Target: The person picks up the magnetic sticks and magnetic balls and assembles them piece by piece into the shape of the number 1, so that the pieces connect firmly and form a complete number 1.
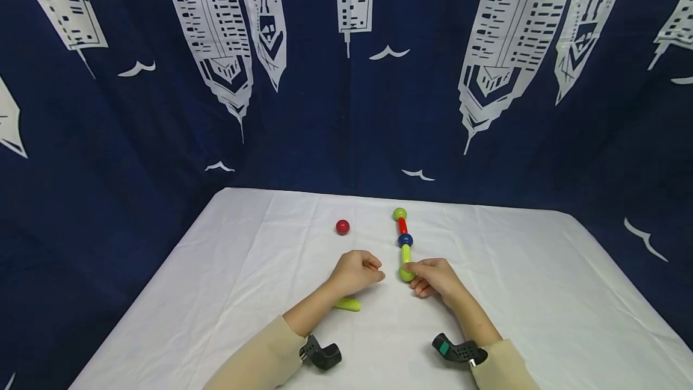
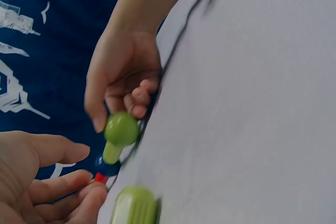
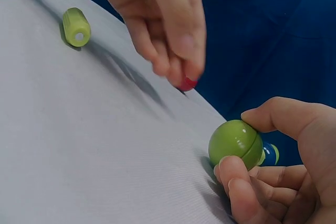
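- Biggest worry imo: the chain (image 1: 405, 240) popping apart at a joint, if the right hand (image 1: 435, 275) tugs or twists its end ball too hard.
- That right hand has the near green ball (image 3: 233, 142) pinched between thumb and fingers; a sloppy pinch on something that round and shiny could let it slip.
- The left hand (image 1: 354, 271) holds nothing, fingers loosely curled, thumb apart from them.
- Loose red ball (image 1: 342, 227) sits beyond the left hand, so a careless nudge might send it rolling.
- Loose green rod (image 1: 349, 304) is by the left forearm, easy to bump with a sleeve.
- The chain is on the white-covered worktop (image 1: 514, 294), running away from the right hand. Can't tell if its near end is lifted.
- Looks-wise, near to far: green ball, green rod, blue ball, red rod, green ball, all roughly lined up. The near ball is glossy with a seam round it.
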A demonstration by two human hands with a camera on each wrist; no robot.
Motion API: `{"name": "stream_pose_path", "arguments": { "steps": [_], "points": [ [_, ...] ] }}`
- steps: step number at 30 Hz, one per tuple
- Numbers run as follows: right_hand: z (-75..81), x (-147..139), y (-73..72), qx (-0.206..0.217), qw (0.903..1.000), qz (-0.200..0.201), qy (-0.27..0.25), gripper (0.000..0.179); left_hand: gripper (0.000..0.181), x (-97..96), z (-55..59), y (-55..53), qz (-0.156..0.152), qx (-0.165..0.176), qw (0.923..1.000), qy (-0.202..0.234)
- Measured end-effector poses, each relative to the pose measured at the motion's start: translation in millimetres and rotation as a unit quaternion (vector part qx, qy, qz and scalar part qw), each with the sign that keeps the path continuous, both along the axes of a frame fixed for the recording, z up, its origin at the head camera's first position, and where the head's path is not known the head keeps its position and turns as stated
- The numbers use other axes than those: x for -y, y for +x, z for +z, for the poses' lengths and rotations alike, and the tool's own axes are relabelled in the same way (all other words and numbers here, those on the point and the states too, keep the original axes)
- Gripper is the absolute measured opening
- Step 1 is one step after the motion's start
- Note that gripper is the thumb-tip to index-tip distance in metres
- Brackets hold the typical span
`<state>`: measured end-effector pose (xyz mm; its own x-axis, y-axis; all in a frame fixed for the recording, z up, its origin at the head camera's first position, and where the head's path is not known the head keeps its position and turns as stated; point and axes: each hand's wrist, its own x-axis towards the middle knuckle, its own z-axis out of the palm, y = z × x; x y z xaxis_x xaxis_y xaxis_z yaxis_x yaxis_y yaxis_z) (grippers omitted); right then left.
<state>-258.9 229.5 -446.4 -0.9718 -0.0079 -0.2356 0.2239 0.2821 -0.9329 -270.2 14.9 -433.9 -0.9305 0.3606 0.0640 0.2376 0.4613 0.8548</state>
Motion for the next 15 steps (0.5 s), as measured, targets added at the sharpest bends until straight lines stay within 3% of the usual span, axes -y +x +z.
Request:
{"name": "stream_pose_path", "arguments": {
  "steps": [8,15],
  "points": [
    [-3.0,-1.3,-7.4,0.005,0.9999,-0.012,-0.006,0.033,0.014,39.5,4.6,4.0,-0.088,0.001,0.9949,-0.050],
    [-2.4,-2.2,-10.0,0.006,0.9997,-0.015,-0.017,0.033,0.015,58.1,1.4,10.2,-0.128,0.012,0.9886,-0.078]
  ]
}}
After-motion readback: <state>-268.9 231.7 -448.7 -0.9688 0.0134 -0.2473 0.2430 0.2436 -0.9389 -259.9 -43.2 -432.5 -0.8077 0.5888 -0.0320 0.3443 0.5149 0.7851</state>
